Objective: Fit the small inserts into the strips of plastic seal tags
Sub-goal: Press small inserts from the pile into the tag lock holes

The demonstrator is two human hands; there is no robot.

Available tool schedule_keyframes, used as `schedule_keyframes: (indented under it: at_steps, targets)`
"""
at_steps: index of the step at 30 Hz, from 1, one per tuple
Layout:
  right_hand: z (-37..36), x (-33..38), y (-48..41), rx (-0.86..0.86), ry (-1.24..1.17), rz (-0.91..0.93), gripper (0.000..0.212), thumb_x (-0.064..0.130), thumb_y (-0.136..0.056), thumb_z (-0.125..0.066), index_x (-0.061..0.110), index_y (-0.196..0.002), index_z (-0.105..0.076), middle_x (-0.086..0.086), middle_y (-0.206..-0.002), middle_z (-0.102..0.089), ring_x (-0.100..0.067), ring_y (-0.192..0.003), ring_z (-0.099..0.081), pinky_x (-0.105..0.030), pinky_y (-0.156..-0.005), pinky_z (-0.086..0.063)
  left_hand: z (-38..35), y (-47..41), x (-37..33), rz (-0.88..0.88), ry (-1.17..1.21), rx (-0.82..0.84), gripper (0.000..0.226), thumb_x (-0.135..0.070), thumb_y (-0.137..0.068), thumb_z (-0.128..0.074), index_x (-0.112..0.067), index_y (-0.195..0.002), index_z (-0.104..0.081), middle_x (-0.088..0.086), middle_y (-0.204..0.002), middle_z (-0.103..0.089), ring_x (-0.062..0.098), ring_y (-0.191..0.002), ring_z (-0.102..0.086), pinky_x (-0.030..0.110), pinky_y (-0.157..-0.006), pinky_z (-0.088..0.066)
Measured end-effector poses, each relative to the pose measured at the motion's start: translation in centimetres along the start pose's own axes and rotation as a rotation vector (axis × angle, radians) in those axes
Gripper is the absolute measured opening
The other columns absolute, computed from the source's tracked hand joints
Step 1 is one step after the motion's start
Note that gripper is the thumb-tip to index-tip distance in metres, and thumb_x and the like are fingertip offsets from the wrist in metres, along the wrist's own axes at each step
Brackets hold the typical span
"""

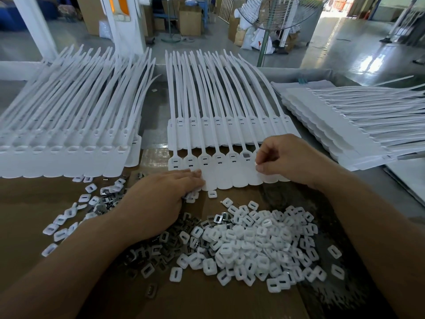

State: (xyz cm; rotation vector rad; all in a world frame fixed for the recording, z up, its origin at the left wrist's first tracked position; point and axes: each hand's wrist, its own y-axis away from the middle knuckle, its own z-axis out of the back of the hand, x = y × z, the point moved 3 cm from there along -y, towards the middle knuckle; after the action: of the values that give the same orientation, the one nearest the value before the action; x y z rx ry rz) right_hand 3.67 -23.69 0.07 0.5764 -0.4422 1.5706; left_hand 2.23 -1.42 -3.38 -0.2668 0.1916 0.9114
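A strip of white plastic seal tags [226, 178] lies in the middle of the table on top of a stack, long tails pointing away. Several of its left sockets hold white inserts; one socket [246, 155] shows a dark metal piece. My right hand [287, 157] hovers over the strip's right part, thumb and forefinger pinching something small and white that is mostly hidden. My left hand [161, 194] rests flat on the strip's lower left edge and covers a few loose inserts. A heap of white inserts [257, 240] and dark metal clips [158, 247] lies in front.
A large stack of tag strips [69, 139] fills the left, another stack [345, 125] lies at the right. Loose inserts [69, 215] are scattered on the brown cardboard [27, 203]. A fan stand [264, 42] and boxes stand beyond the table's far edge.
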Motion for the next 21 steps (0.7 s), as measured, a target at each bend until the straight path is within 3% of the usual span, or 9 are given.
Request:
schedule_keyframes:
  at_steps: [7,11,16,21]
  targets:
    - [-0.2,0.0,-2.2,-0.11,-0.112,-0.002,0.02,0.007,-0.075,-0.073,0.025,-0.069,-0.066,0.009,-0.067,-0.063,-0.006,-0.067,-0.059,-0.023,-0.073,-0.049,0.0,-0.1,0.0,-0.008,0.01,0.009,0.061,-0.004,-0.084,-0.041,-0.037,-0.135,-0.036,-0.026,-0.141,-0.027,-0.018,-0.114,-0.012,0.008,-0.097,-0.006]
    - [-0.4,-0.2,-3.0,-0.174,-0.095,0.019,0.011,0.01,-0.08,-0.069,0.017,-0.086,-0.072,0.011,-0.071,-0.063,0.001,-0.068,-0.056,-0.016,-0.068,-0.042,0.0,-0.2,0.0,-0.016,0.009,0.003,0.063,-0.002,-0.083,-0.042,-0.037,-0.135,-0.036,-0.024,-0.142,-0.028,-0.018,-0.114,-0.012,0.005,-0.095,-0.004]
    - [-1.0,-0.3,-3.5,-0.14,-0.06,0.018,0.012,0.008,-0.084,-0.065,0.017,-0.088,-0.071,0.015,-0.069,-0.059,0.004,-0.067,-0.052,-0.013,-0.064,-0.039,0.0,-0.1,-0.1,-0.03,0.009,0.0,0.063,-0.001,-0.082,-0.043,-0.035,-0.135,-0.038,-0.022,-0.142,-0.029,-0.016,-0.116,-0.015,0.008,-0.098,-0.006]
    - [-1.4,-0.5,-3.6,-0.11,-0.018,0.0,0.014,0.009,-0.084,-0.063,0.021,-0.082,-0.07,0.016,-0.068,-0.057,0.003,-0.066,-0.05,-0.01,-0.059,-0.035,0.0,0.0,-0.2,-0.035,0.011,-0.003,0.061,-0.001,-0.082,-0.043,-0.034,-0.133,-0.04,-0.022,-0.141,-0.031,-0.016,-0.115,-0.015,0.002,-0.094,0.0]
